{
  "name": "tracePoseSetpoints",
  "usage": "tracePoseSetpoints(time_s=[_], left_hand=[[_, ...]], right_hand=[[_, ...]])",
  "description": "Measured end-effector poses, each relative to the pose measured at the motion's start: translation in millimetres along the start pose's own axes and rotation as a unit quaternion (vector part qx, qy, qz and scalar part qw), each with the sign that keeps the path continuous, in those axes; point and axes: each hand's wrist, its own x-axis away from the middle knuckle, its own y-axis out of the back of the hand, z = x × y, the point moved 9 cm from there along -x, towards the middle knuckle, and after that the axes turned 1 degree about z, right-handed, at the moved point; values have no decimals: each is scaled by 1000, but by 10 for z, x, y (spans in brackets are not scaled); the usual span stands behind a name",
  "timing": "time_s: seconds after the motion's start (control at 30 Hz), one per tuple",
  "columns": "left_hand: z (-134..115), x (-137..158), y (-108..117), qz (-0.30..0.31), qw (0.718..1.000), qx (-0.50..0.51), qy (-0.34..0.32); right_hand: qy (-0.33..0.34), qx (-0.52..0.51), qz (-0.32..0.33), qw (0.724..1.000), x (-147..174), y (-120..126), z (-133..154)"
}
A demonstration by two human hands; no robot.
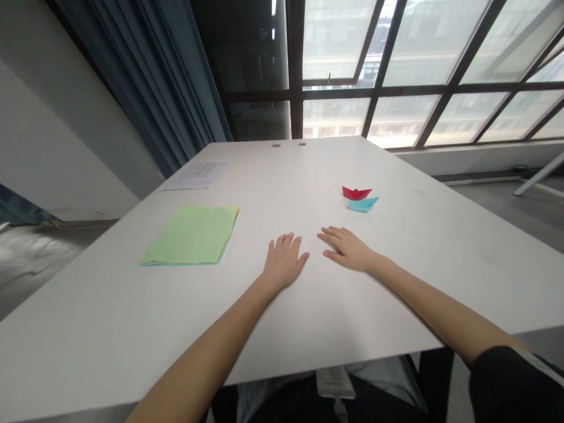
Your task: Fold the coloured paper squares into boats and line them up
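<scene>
Now both hands lie flat and empty on the white table (396, 258); the left hand (282, 264) is nearer the green paper stack (191, 235), and the right hand (348, 249) is nearer the small red (356, 192) and blue paper boats (362, 204).

Daylight enters through the windows (423, 64) ahead; panes are overexposed, detail outside washed out. The table (308, 305) is evenly lit, with a soft sheen and only faint shadows. The curtain (145, 76) is dim. Wide-angle distortion bends and tilts edges; focus is sharp throughout.
</scene>
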Motion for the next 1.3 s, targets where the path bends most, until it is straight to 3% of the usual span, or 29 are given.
tracePoseSetpoints(time_s=[0.5,0.63,0.7,0.8,0.97,1.13,1.3], left_hand=[[-7,2,18,-2,1000,19,-3],[93,-52,115,3,997,60,-38],[348,-84,291,-25,998,62,-3],[933,-39,612,-69,990,-17,120],[1812,251,719,18,949,-78,304],[2196,424,514,109,929,-25,354],[2348,442,463,112,928,-7,356]], right_hand=[[2,-3,-17,1000,-3,30,8],[3,-6,-18,1000,-2,34,0],[3,-8,-18,1000,-4,35,-4],[6,-11,-19,1000,-7,41,-3],[10,-15,-22,1000,-5,63,6],[6,-16,-24,1000,-4,78,8],[4,-17,-20,1000,-8,77,18]])
